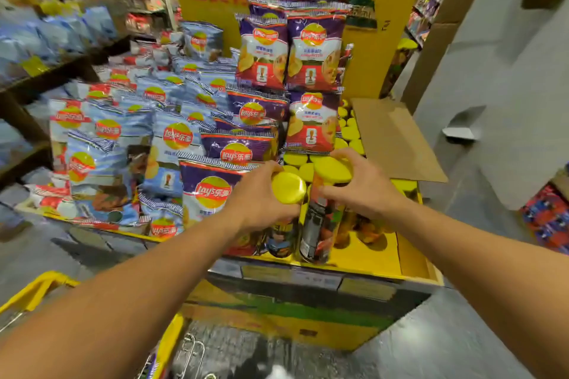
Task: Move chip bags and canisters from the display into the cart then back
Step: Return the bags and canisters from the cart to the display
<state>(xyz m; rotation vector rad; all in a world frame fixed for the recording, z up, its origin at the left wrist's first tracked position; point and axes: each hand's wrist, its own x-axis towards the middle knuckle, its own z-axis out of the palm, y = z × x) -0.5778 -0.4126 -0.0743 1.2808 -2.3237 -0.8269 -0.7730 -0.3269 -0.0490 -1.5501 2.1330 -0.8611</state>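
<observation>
We're at the yellow display (412,258) in a shop aisle, grey floor (480,200) to the right. Our left hand (255,197) grips one yellow-lidded canister (288,188), our right hand (363,184) another canister (320,224), both above the tray. Chip bags (172,144) crowd the left; the cart (40,289) sits below.

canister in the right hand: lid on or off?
On. A yellow lid caps the canister the right hand grips.
</observation>
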